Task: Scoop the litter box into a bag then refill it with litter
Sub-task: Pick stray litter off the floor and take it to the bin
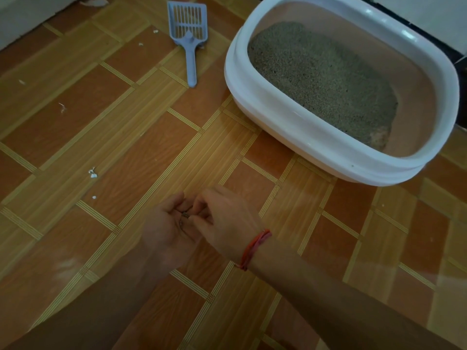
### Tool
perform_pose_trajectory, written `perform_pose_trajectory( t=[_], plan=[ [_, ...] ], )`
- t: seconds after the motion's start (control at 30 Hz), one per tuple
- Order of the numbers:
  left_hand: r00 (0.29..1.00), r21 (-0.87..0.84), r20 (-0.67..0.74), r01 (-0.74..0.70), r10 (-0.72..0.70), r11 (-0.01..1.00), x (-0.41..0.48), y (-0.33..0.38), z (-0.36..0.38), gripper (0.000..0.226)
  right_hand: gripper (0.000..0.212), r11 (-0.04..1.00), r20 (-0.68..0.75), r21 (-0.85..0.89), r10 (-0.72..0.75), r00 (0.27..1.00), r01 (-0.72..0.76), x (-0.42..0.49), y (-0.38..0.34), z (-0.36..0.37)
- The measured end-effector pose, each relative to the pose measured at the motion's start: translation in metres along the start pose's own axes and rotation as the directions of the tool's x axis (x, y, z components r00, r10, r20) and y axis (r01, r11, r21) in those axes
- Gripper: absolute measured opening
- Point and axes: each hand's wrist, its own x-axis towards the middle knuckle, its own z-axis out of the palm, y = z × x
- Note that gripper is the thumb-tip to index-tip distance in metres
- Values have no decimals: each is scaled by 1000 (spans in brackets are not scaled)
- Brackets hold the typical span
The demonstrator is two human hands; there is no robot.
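nearest, well short of the litter box (237, 79), the left hand (166, 231) lies palm up and loosely cupped, seemingly as a tray for a few dark litter grains (186, 214) that the right hand (227, 221) pinches at, probably gathering strays. the slotted blue scoop (188, 29) lies flat just left of the litter box, untouched. the box holds grey litter (321, 79); no bag shows, and no writing can be read.

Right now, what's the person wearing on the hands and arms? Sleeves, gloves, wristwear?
The left hand and right hand are ungloved, with no visible rings. No sleeves show on either forearm. The only thing worn is a red-orange cord bracelet of several thin strands, on the right wrist.
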Motion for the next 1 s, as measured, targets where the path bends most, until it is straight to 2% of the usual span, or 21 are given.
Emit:
perform_pose_trajectory(
  t=[0.13,0.27,0.4,0.5,0.6,0.77,1.0],
  plan=[
    [999,-6,32,-7,7,1000,-3,-1,5,64,11,1000,7,2,4,1000,-4,-3,4,1],
    [1000,-11,20,1,-1,1000,-1,-1,3,56,19,999,7,-24,-25,1000,25,-3,7,4],
    [1000,-32,8,-8,8,999,1,-1,2,50,18,999,-60,5,-34,998,34,-2,14,0],
    [1000,-55,-23,4,-5,998,4,1,-1,47,14,1000,-163,1,27,986,-28,3,30,-9],
    [999,-75,-53,1,-5,997,4,2,-2,54,7,989,-250,-6,139,958,-145,5,55,-20],
    [998,-85,-65,8,-14,996,4,3,-3,54,8,945,-208,-82,295,933,-317,9,91,-30],
    [998,-87,-68,7,-13,996,6,3,-2,57,12,935,-202,-115,309,929,-336,18,96,-30]
  ],
)
